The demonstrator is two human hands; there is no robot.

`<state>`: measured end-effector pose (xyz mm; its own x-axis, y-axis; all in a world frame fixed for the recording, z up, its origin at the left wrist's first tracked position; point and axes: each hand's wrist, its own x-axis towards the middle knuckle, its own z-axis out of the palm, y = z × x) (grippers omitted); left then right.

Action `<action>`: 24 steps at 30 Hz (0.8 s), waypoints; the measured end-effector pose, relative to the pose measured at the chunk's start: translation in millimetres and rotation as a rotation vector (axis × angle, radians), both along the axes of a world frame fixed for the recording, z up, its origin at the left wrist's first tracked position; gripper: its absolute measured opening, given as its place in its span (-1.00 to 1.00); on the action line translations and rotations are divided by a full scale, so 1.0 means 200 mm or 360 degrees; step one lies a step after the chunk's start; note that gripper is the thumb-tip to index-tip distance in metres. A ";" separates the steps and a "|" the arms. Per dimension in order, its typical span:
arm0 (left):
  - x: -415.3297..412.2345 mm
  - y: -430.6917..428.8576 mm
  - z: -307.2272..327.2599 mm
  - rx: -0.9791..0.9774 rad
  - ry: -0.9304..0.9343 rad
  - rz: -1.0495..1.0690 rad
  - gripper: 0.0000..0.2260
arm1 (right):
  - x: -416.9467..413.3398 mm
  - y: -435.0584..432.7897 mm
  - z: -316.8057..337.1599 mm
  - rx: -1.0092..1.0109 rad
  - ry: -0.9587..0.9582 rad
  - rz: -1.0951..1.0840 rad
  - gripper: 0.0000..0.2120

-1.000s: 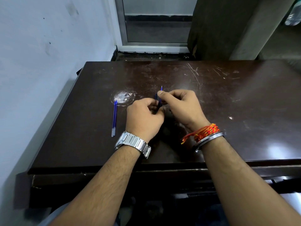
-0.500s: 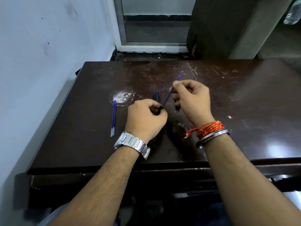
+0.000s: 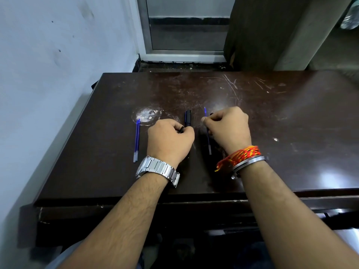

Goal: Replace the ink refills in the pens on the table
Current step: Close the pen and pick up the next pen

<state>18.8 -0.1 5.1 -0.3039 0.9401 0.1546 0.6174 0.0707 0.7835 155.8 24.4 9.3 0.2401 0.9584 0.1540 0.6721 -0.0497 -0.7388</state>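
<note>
Midway, I judge — right hand (image 3: 229, 129) fingers pinch a bare blue refill (image 3: 209, 144), left hand (image 3: 169, 140) fingers grip a black pen part (image 3: 182, 129) — spare refills (image 3: 137, 140) lie unfitted.

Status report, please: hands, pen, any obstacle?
Left hand grips small black pen part. Right hand pinches thin blue ink refill. Black pen barrel lies between hands. No obstruction seen.

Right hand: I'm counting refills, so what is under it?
A blue refill runs under the right hand, which pinches it; both ends show, the middle is covered. Anything else beneath cannot be seen.
</note>
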 end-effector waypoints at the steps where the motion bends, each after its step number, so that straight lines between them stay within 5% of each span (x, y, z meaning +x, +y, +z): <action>1: 0.00 0.00 0.00 -0.0001 0.0000 0.0007 -0.85 | -0.01 0.00 0.00 -0.0021 -0.0053 0.0013 -0.80; 15: 0.00 0.00 0.01 -0.0017 -0.0045 -0.0013 -0.90 | -0.06 -0.02 0.00 -0.0233 -0.0248 -0.0023 -0.72; 24: 0.00 0.00 0.01 -0.0034 -0.0055 -0.0029 -0.91 | -0.04 -0.01 0.00 -0.0231 -0.0254 -0.0016 -0.91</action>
